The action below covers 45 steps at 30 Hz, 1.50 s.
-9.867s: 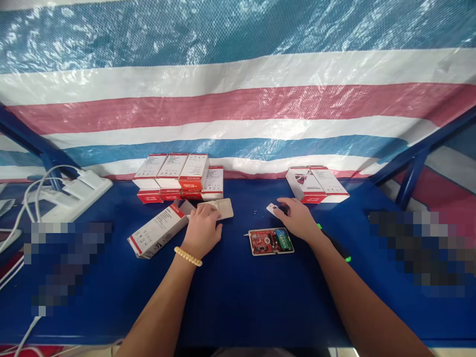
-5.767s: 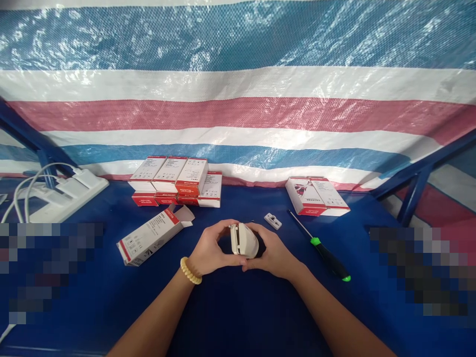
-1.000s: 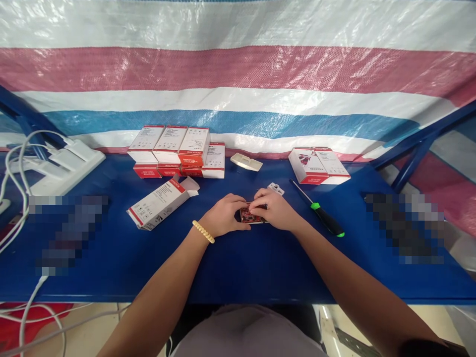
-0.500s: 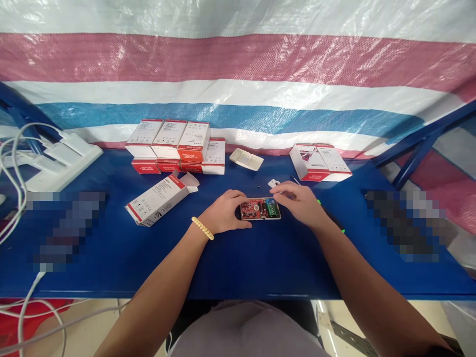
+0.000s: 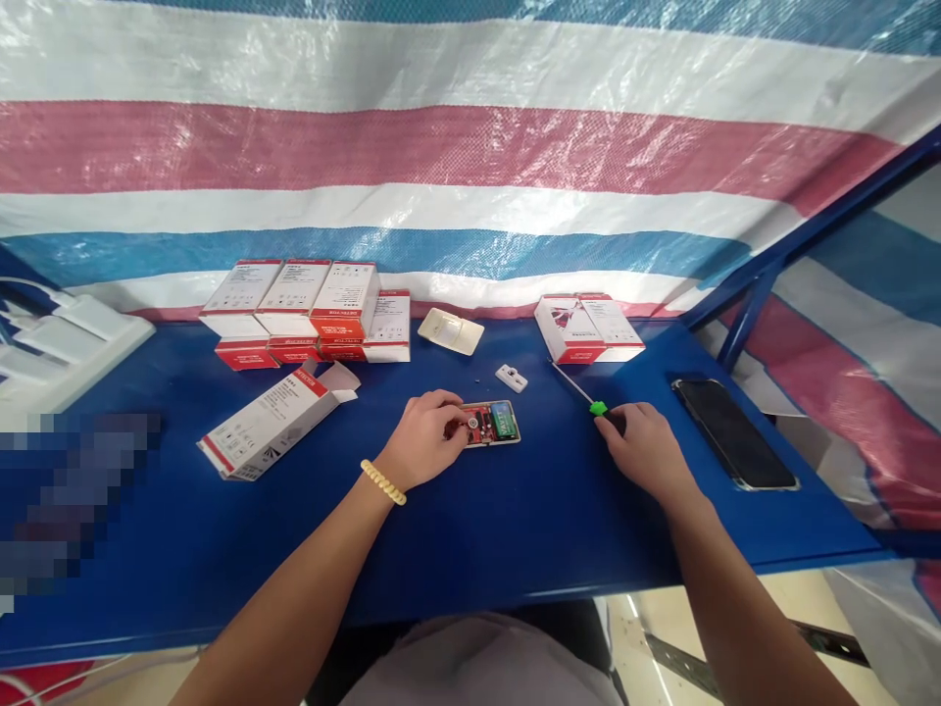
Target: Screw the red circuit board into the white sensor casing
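Note:
My left hand (image 5: 424, 438), with a yellow coiled band at the wrist, is closed on the left end of an opened detector (image 5: 483, 431). Its red circuit board and green battery lie bare in a pale case, and my fingers cover the left end. Over to the right, my right hand (image 5: 643, 446) grips a screwdriver (image 5: 599, 408) by its black and green handle, the shaft pointing up and left, away from the detector. Between the hands, just beyond the detector, lies a small white bracket-like part (image 5: 511, 378). A tiny dark piece (image 5: 477, 380), perhaps a screw, sits left of it.
A pale plastic cover (image 5: 451, 331) lies farther back. Stacked detector boxes (image 5: 294, 294) stand at the back left, with an opened box (image 5: 272, 422) in front. Two more boxes (image 5: 590, 328) sit back right. A phone (image 5: 735, 436) lies right, a power strip (image 5: 95, 333) far left.
My right hand has moved from the detector's right end to the right and taken hold of the screwdriver. My left hand stays on the detector. The view has turned to the right.

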Available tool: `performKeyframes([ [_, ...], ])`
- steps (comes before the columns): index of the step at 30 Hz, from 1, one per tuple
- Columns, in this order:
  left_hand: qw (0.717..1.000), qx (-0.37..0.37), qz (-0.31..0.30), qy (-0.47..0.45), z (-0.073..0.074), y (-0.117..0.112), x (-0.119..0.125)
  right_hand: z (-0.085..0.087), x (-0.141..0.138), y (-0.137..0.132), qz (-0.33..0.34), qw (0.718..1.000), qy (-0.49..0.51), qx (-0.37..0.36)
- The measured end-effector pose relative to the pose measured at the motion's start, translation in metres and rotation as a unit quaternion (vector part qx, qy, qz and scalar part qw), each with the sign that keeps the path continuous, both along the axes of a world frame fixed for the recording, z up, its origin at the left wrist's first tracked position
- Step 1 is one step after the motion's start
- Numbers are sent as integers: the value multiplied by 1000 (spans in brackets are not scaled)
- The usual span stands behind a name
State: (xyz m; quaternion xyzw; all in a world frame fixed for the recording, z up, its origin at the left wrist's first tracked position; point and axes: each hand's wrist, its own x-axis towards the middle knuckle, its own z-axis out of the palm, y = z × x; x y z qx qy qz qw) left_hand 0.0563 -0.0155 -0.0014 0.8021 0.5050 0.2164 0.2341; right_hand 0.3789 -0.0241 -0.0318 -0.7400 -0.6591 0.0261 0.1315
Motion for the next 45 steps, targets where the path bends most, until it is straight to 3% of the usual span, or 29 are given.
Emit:
performKeyframes([
  [5,997,-56,58,0,5,4,9,3,5,-24,-10,988,118,101],
  [8,996,-67,56,12,5,8,10,10,-1,-40,-7,975,202,94],
  [11,999,-33,15,31,1,8,7,14,-6,-52,12,967,245,70],
  [13,999,15,-18,41,-2,6,4,15,-1,-58,-25,969,227,98],
  [16,995,75,-54,45,-5,0,2,17,26,-62,-143,970,125,154],
  [19,992,102,-68,26,-5,-4,5,24,62,-59,-223,966,33,124],
  [25,982,167,-58,-68,-6,-4,8,39,103,-25,-161,979,109,65],
  [30,961,202,-64,-178,-5,-3,0,43,111,-8,-107,990,74,52],
  [33,958,191,-42,-209,-3,-4,-3,44,91,-23,-80,988,58,121],
  [35,960,167,-16,-225,-1,-4,-3,43,62,-36,-55,984,101,139],
  [37,961,130,8,-245,-1,-4,-3,44,23,-44,5,982,174,70],
  [39,955,85,26,-283,-1,-3,-2,47,-15,-43,129,969,212,16],
  [42,917,18,64,-393,-1,-2,-4,54,-56,-31,255,939,227,-48],
  [45,876,-15,106,-471,0,0,-8,60,-74,-20,314,921,222,-64],
])
